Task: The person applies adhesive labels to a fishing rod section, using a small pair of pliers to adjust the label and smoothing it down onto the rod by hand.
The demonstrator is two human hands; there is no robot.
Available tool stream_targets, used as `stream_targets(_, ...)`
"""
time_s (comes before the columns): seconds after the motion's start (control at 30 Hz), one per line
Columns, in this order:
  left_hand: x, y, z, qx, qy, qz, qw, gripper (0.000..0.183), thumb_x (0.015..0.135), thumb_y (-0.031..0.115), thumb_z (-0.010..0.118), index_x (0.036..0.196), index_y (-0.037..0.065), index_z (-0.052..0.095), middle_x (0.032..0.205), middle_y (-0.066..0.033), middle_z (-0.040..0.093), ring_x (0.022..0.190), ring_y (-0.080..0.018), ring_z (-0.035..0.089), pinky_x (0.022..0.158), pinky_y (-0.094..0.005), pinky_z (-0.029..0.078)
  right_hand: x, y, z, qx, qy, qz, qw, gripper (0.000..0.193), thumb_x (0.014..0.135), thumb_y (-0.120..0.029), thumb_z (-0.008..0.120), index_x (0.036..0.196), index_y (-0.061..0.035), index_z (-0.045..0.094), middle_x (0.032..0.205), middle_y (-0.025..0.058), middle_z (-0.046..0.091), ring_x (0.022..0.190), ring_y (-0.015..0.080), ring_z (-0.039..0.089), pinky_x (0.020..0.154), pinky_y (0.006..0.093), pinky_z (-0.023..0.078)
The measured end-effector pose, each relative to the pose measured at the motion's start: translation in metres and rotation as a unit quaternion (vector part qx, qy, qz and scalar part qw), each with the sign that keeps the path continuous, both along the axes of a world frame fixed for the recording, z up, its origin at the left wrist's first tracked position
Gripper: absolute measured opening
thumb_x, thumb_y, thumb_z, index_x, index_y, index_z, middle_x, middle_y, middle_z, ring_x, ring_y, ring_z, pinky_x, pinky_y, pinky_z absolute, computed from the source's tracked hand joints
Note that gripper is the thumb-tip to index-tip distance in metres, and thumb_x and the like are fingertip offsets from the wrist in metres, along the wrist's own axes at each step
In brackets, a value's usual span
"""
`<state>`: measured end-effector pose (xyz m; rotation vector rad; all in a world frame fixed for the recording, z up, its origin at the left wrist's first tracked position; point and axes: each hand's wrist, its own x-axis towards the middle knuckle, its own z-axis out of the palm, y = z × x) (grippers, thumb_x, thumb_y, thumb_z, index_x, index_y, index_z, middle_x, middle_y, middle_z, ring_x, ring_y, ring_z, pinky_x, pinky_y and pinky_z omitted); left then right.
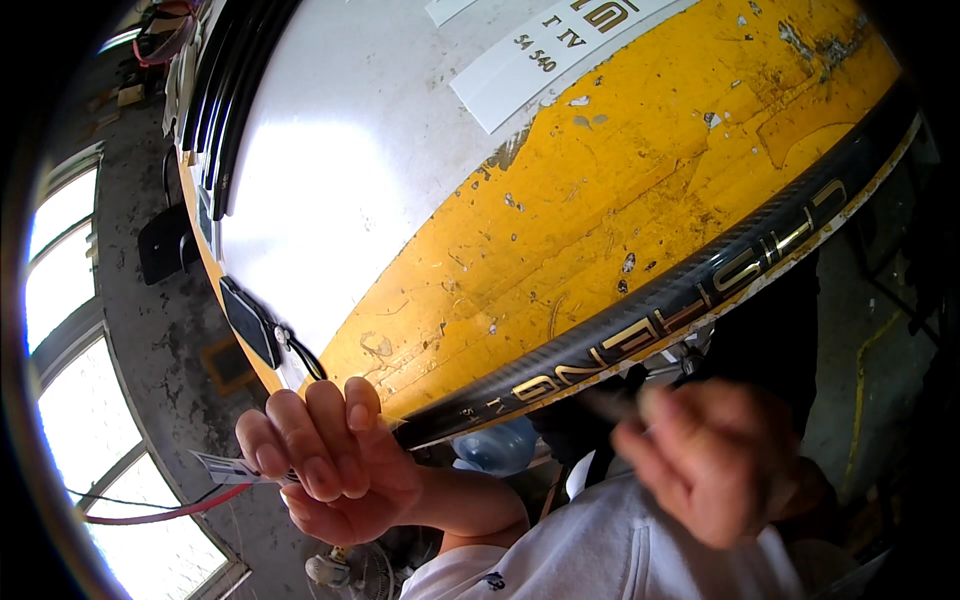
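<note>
Along the near edge of the worktable lies a long black tube (pixel 690 290) with a carbon-weave look and gold lettering. Past its left end I hold up my left hand (pixel 335 455), fingers curled in toward the thumb. A small pale strip with dark print (pixel 228 467) sticks out from behind these fingers. My right hand (pixel 715 460), smeared by motion, is closed on the near side of the tube. Something dark and slim (pixel 608 404) juts from its fingertips, too blurred to name. White sheets with gold lettering (pixel 565 60) lie on the far side of the table.
The yellow tabletop (pixel 500 260) is scuffed and chipped beside a glossy white area. Several black tubes (pixel 228 110) line its far left side. A dark phone-like device (pixel 250 322) with a cord sits at the left edge. Below are a blue water bottle (pixel 497 446) and a fan (pixel 365 575).
</note>
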<state>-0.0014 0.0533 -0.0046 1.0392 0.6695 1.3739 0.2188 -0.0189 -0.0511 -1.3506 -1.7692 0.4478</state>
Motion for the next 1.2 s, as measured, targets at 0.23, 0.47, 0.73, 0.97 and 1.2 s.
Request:
stream_targets(0.23,-0.001,0.0,-0.002,0.008,-0.01,-0.012,1.0,0.015,0.089,0.006,0.056,0.098,0.011,0.045,0.081,-0.001,0.047,0.07,-0.0105,0.043,0.082,-0.0328,0.035,0.009,0.008,-0.006,0.008,0.053,0.042,0.998,0.079,0.066,-0.026,0.085,0.125,0.0125,0.048,0.077,0.0107,0.057,0.054,0.0165,0.051,0.048,0.0267,0.041)
stream_targets(0.47,-0.001,0.001,-0.002,0.015,-0.042,-0.033,0.998,0.013,0.089,0.001,0.046,0.1,0.008,0.044,0.082,-0.0005,0.039,0.073,-0.0099,0.037,0.089,-0.0348,0.032,0.017,0.012,-0.005,-0.094,-0.009,0.147,0.985,0.085,0.068,-0.028,0.083,0.134,0.0094,0.044,0.106,0.0198,0.064,0.059,0.0206,0.061,0.052,0.0298,0.049)
stream_targets(0.73,-0.007,-0.001,-0.004,0.008,-0.003,0.016,1.0,0.016,0.092,0.012,0.058,0.103,0.009,0.047,0.084,-0.0041,0.048,0.071,-0.0123,0.042,0.086,-0.037,0.037,0.019,0.012,-0.019,-0.059,-0.025,0.132,0.989,0.091,0.065,-0.027,0.083,0.137,0.0086,0.04,0.101,0.0169,0.066,0.057,0.0198,0.059,0.054,0.0325,0.049)
stream_targets(0.97,-0.005,-0.002,-0.004,0.011,0.018,0.035,0.999,0.02,0.092,0.012,0.055,0.109,0.006,0.047,0.088,-0.0054,0.048,0.076,-0.0139,0.041,0.086,-0.0371,0.037,0.032,0.022,-0.031,-0.007,0.03,0.115,0.993,0.084,0.073,-0.019,0.072,0.138,0.0144,0.032,0.107,0.0239,0.063,0.057,0.0177,0.06,0.053,0.0308,0.049)
stream_targets(1.2,-0.005,0.001,-0.003,-0.002,0.036,0.061,0.997,0.02,0.091,0.011,0.053,0.109,0.004,0.046,0.091,-0.0051,0.046,0.084,-0.0156,0.044,0.092,-0.0382,0.038,0.039,0.02,-0.014,-0.09,-0.046,0.124,0.987,0.084,0.063,-0.002,0.059,0.144,-0.0025,0.038,0.122,0.0164,0.062,0.059,0.017,0.063,0.052,0.0276,0.05)
